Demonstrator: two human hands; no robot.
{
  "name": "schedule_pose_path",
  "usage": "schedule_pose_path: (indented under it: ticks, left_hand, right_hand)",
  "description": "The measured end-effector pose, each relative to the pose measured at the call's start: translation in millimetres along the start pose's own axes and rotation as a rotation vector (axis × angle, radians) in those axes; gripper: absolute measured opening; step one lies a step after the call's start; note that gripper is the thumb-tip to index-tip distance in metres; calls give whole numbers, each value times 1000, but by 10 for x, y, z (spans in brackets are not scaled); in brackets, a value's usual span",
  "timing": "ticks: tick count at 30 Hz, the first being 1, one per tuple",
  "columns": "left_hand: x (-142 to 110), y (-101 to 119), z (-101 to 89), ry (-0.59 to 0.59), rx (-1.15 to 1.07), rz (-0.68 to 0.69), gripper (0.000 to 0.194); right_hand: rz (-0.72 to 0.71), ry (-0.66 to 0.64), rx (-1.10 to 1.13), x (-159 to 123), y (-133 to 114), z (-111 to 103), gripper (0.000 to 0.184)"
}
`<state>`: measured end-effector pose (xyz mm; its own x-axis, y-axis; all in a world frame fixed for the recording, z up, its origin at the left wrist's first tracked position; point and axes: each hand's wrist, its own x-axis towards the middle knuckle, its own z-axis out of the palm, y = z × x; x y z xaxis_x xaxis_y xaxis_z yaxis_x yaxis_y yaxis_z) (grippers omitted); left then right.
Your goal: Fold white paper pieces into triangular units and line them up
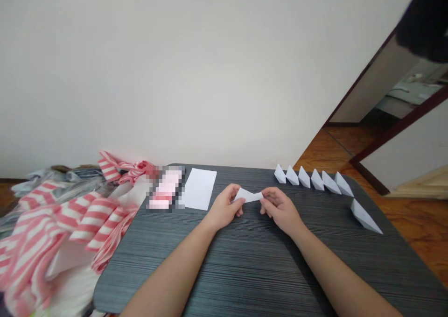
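We hold a small folded white paper (249,196) over the middle of the surface (241,270), toward its far edge. Our forearms reach in from the near edge and converge. Our left hand (226,207) grips the paper's left end, thumb in front, fingers curled behind; our right hand (280,209) pinches the right end between thumb and fingertips, its wrist angled inward. A white sheet (200,188) lies near the far left corner; six folded paper shapes (304,178) line up toward the far right corner.
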<state>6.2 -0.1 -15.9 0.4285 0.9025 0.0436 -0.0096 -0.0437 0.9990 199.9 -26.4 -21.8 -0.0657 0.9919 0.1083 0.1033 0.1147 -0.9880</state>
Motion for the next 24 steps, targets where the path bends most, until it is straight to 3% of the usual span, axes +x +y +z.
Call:
schedule_pose_path:
  ticks: [9,18,21,24]
  left_hand:
    - [-2,37,2,12,15,-13,19]
    - [-21,57,7,-19,13,-28,20]
    - [-36,107,1,-62,96,-24,21]
    - [-46,178,-2,-89,267,84,20]
  right_hand:
    - [-130,-46,-32,9,-18,3,10]
    - [-75,-52,-227,8,-24,-6,16]
    - [-102,-29,-278,11,-52,-3,13]
    - [-137,2,-311,13,-73,-5,13]
